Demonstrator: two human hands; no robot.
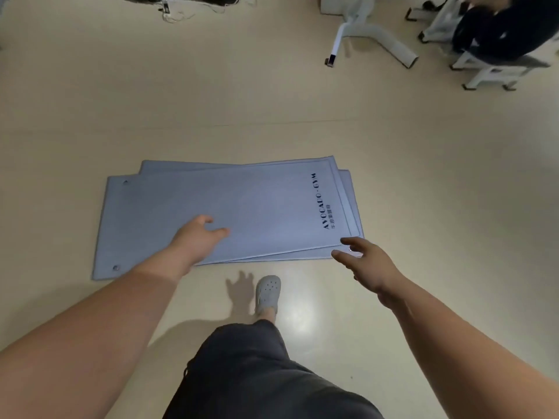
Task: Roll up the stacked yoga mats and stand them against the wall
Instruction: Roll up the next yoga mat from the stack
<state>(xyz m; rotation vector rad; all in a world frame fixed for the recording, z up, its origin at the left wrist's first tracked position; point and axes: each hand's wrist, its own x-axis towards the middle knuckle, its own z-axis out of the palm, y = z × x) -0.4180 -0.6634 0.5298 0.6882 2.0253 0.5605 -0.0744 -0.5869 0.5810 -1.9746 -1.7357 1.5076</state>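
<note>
A stack of flat blue-grey yoga mats (242, 204) lies on the beige floor, fanned slightly so the corners of the lower ones show. The top mat carries dark lettering near its right end. My left hand (199, 237) reaches out over the near edge of the stack, fingers relaxed and holding nothing. My right hand (367, 264) hovers with spread fingers at the stack's near right corner, fingertips close to the mat edges. Whether either hand touches the mats cannot be told.
My foot in a grey clog (267, 293) stands just in front of the mats. A white metal frame leg (378, 34) and white stools (490, 72) with a seated person stand at the far right. Cables (178, 10) lie at the far top.
</note>
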